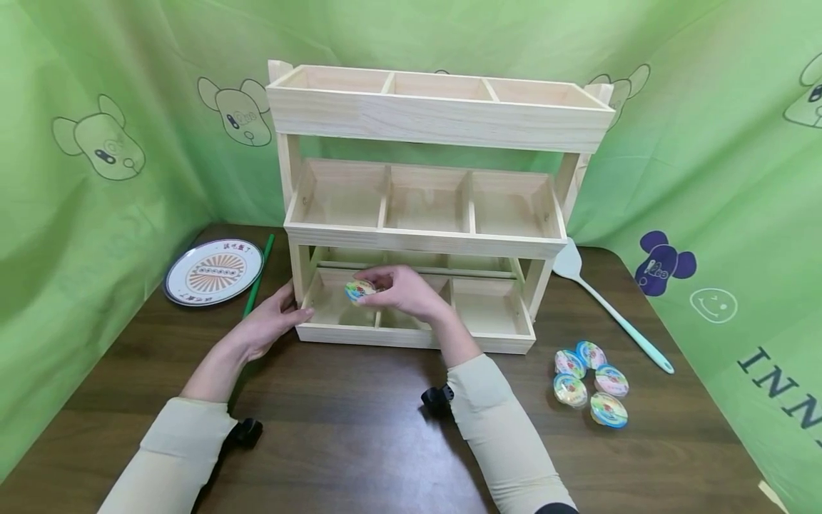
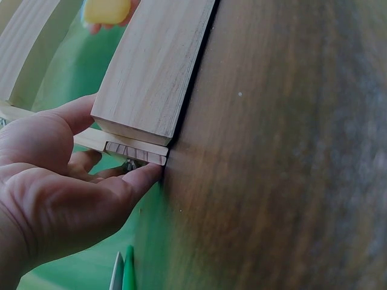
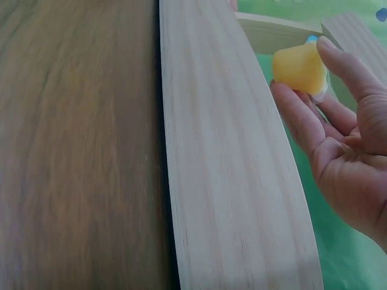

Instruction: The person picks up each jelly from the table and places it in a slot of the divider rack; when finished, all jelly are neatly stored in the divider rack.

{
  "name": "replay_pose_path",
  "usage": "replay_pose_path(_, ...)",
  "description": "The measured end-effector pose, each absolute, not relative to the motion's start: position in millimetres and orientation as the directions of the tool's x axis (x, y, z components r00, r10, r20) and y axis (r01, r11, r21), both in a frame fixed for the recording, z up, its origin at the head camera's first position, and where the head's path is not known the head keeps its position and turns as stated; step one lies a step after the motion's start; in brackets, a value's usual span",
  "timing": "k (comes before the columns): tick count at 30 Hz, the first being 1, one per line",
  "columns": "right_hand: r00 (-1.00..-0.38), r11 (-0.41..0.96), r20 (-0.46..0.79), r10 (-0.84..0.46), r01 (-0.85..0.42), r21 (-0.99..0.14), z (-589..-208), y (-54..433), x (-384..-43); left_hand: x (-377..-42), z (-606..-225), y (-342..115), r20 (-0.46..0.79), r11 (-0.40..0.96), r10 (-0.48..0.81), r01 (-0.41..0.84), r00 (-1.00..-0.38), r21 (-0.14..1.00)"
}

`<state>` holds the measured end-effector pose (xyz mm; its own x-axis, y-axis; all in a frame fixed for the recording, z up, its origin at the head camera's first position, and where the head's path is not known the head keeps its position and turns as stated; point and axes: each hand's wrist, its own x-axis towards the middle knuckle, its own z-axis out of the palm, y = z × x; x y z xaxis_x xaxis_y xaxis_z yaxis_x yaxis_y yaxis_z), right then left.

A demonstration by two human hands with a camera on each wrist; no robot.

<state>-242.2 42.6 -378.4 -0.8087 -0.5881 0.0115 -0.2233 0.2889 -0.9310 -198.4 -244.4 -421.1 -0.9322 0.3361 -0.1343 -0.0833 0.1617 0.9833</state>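
Observation:
A three-tier wooden rack [image 1: 411,246] stands on the table, each tier split into compartments. My right hand [image 1: 407,291] pinches a small jelly cup [image 1: 359,289] between thumb and fingers, above the bottom tier's left compartment. In the right wrist view the jelly cup [image 3: 300,67] shows a yellow body, and its lid faces the palm side. My left hand [image 1: 272,325] grips the rack's lower left corner. Seen from the left wrist, the thumb of my left hand [image 2: 66,181] lies against the bottom box [image 2: 154,66] while other fingers curl round its end.
Several jelly cups [image 1: 570,390] lie grouped on the table right of the rack. A pale blue long-handled spatula [image 1: 619,318] leans from behind them toward the rack. At left are a white printed plate [image 1: 215,273] and a green stick [image 1: 258,278]. Green curtains [image 1: 726,178] enclose the table.

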Motion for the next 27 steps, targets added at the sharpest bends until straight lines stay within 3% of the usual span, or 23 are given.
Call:
replay_pose_path(13, -0.815, 0.254, 0.038, -0.578, -0.224, -0.941, -385, 17, -248, -196, -422, -246, -0.128, 0.141, 0.331, -0.085, -0.935, 0.986)
replay_pose_path(27, -0.839, 0.325, 0.033, -0.543, -0.246, -0.913, -397, -3, -253, -198, -422, -243, -0.117, 0.142, 0.332, -0.073, -0.936, 0.987)
